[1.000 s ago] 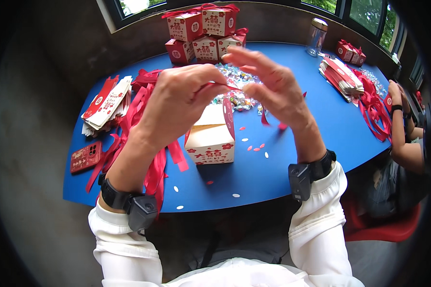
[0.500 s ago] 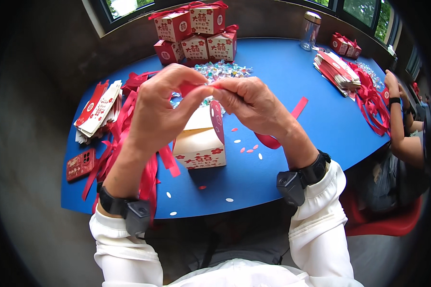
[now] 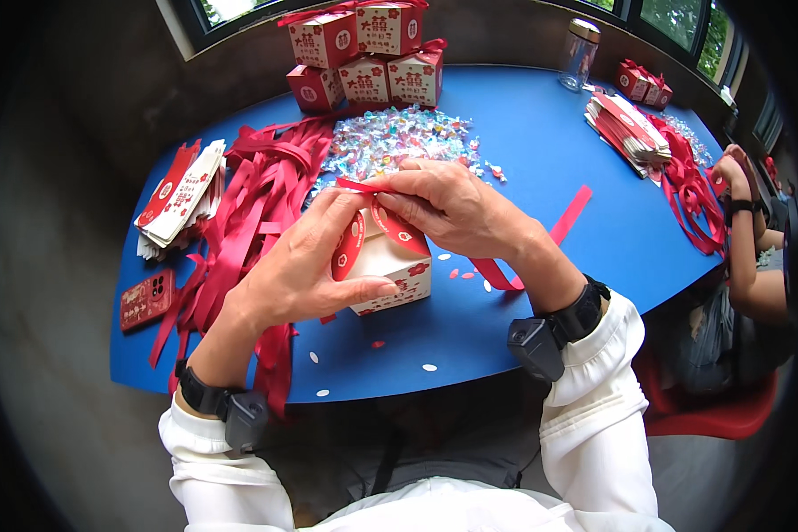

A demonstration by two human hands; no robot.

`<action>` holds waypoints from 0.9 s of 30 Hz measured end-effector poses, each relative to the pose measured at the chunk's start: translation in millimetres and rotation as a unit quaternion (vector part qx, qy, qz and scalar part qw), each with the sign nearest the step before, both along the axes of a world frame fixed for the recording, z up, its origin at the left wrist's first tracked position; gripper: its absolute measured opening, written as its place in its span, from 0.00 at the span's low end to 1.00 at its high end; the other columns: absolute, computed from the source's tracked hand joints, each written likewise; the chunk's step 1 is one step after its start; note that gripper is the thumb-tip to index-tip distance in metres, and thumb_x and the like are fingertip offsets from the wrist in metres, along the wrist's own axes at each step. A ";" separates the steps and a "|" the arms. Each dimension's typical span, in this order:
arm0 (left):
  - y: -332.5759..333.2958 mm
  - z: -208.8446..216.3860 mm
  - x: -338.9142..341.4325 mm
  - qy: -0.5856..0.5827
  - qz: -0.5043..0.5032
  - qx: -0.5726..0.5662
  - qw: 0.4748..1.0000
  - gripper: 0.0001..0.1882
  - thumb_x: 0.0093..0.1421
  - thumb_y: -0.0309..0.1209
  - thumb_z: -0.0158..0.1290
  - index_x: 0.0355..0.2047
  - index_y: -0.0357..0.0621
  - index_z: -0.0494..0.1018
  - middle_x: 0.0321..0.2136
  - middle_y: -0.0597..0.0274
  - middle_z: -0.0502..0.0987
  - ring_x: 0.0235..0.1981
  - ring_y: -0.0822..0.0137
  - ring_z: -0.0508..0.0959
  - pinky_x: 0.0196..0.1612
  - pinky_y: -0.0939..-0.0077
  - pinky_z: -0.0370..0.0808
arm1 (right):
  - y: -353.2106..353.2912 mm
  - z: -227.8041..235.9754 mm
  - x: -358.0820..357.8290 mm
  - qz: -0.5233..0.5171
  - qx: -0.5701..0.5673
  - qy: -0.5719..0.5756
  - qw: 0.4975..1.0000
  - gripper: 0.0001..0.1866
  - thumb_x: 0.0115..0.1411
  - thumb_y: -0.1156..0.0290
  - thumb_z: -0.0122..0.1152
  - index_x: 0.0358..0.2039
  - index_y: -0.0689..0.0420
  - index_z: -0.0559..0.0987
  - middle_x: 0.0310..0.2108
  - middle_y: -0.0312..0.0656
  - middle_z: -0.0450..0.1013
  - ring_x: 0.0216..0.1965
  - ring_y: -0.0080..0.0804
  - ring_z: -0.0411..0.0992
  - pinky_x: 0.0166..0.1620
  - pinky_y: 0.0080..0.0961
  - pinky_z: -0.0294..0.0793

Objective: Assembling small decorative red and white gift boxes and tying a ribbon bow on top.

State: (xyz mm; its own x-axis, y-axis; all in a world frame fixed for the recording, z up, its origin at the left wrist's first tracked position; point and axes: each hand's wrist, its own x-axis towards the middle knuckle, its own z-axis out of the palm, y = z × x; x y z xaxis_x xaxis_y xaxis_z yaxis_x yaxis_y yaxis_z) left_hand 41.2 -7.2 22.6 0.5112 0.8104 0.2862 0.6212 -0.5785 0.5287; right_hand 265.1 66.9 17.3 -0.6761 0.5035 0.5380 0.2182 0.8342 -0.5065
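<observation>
A small white gift box [image 3: 390, 270] with red floral print stands before me, its red rounded flaps [image 3: 350, 246] raised and leaning together at the top. My left hand [image 3: 306, 257] wraps the box's left side, the thumb lying across its front and the fingertips up by the flaps. Above the box, my right hand [image 3: 452, 204] pinches a red ribbon [image 3: 356, 185] at the top of the flaps. Part of a red ribbon [image 3: 571, 215] trails on the table beyond my right wrist. My fingers hide where the ribbon meets the flaps.
Behind the box lies a heap of wrapped candies [image 3: 399, 142], with finished boxes [image 3: 363, 80] stacked beyond. Red ribbons [image 3: 257, 204], flat cartons [image 3: 182, 199] and a phone [image 3: 148, 300] are at left. At right are a bottle [image 3: 579, 55], more cartons [image 3: 628, 133] and another person's hand [image 3: 734, 168].
Both hands have come down and nearer to the box. My left hand has moved from the raised ribbon onto the box's side. The flaps now lean together, and the box has shifted slightly right.
</observation>
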 end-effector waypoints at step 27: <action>-6.8 -12.1 20.2 -0.225 0.044 0.006 0.973 0.24 0.57 0.25 0.62 0.53 0.38 0.67 0.45 0.50 0.75 0.48 0.57 0.79 0.51 0.65 0.74 | 0.4 24.1 13.7 0.009 -0.301 0.037 0.953 0.14 0.71 0.66 0.54 0.39 0.63 0.83 0.26 0.36 0.77 0.27 0.18 0.71 0.30 0.19 0.71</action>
State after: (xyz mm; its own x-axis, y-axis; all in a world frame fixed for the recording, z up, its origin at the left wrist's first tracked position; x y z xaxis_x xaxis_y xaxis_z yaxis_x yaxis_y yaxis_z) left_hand 61.4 -14.0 10.6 0.2610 0.8408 0.4743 0.3749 -0.5411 0.7528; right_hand 278.8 67.3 41.3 -0.6594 0.7238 0.2029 0.1509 0.3919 -0.9075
